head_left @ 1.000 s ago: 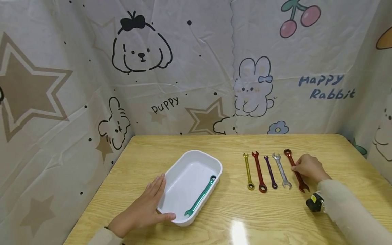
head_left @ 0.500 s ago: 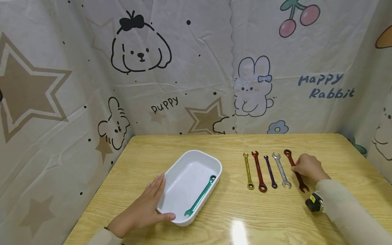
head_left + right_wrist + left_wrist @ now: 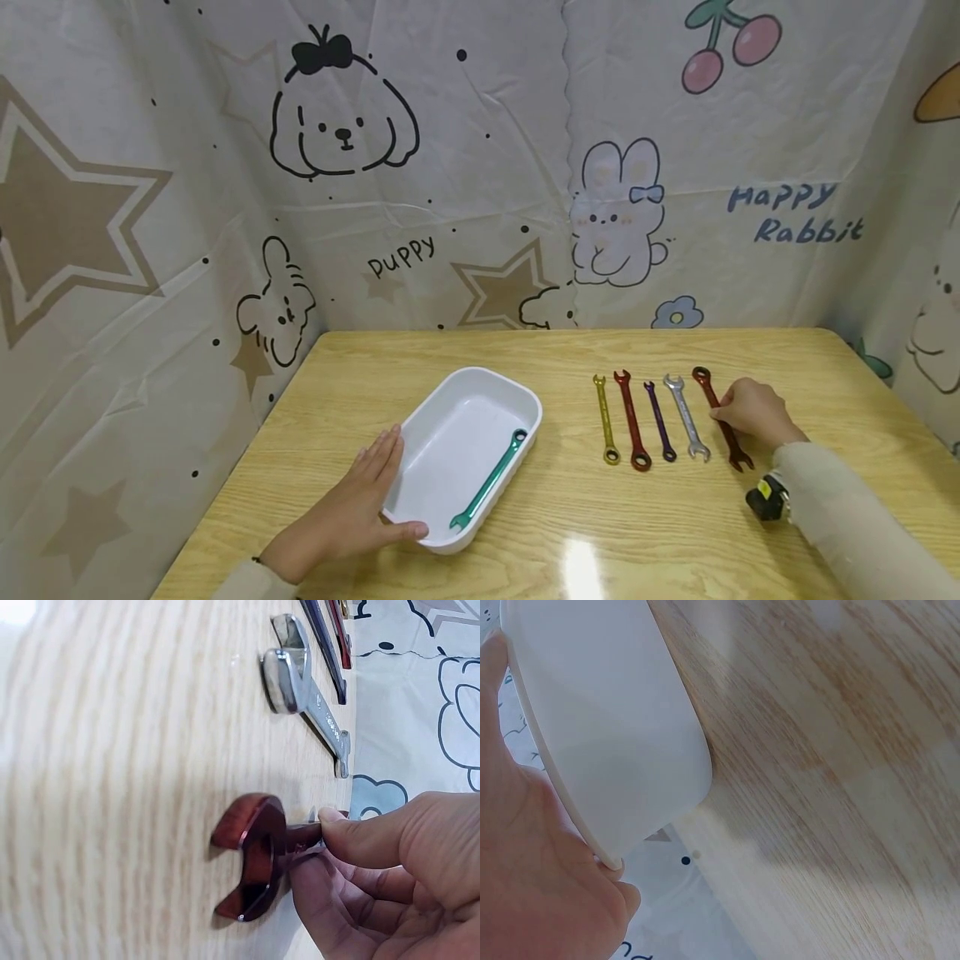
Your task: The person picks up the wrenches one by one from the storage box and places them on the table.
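My right hand (image 3: 759, 411) pinches the shaft of a dark red combination wrench (image 3: 702, 377) between thumb and fingers. In the right wrist view its open-ended jaw end (image 3: 259, 859) sits low at the table surface. Left of it in the head view lie a silver double open-ended wrench (image 3: 686, 417), a small purple wrench (image 3: 660, 421), another red wrench (image 3: 632, 419) and a yellow wrench (image 3: 606, 418). My left hand (image 3: 352, 508) rests with straight fingers along the left rim of a white tray (image 3: 487, 379), thumb at its near end. A green wrench (image 3: 487, 482) lies inside.
The wooden table (image 3: 645, 533) carries everything, and its back edge meets a printed cloth (image 3: 420, 183) that also hangs at both sides. A black device (image 3: 767, 497) sits at my right wrist. The tray stands left of the wrench row.
The head view has shifted very slightly. Both hands, the tray and the wrenches otherwise keep their places; my right hand pinches the same red wrench throughout.
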The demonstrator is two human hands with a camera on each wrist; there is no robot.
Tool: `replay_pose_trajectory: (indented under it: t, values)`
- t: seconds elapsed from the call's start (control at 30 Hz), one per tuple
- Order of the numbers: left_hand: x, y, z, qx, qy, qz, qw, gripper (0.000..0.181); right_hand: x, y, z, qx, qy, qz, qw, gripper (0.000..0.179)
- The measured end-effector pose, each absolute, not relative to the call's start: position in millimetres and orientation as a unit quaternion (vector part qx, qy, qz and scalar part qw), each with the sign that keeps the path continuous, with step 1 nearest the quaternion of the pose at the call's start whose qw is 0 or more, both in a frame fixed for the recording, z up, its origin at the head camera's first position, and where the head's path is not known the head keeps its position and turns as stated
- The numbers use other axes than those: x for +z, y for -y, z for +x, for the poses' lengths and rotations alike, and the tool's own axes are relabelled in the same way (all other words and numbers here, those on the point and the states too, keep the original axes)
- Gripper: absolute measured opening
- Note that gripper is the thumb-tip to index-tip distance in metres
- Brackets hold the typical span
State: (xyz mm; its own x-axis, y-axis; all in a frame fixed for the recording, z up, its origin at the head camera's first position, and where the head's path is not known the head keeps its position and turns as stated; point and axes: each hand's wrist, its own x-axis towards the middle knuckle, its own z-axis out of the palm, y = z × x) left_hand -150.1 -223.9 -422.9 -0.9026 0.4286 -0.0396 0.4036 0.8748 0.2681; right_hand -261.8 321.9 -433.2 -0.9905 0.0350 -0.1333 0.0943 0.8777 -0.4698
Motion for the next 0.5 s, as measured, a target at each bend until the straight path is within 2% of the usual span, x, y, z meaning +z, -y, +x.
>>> replay_pose_trajectory:
  t: [0.3, 0.5]
  values:
    - [-420.3, 223.8, -148.7, 0.129, -0.967, 0.213, 0.054, 0.117, -434.4, -321.2, -259.6, -0.246, -0.967, 0.034, 0.054, 0.022]
    - [-420.6, 223.7, -148.4, 0.131, -0.967, 0.211, 0.054, 0.117, -425.7, -315.4, -260.6, -0.235, -0.972, 0.021, 0.015, 0.028]
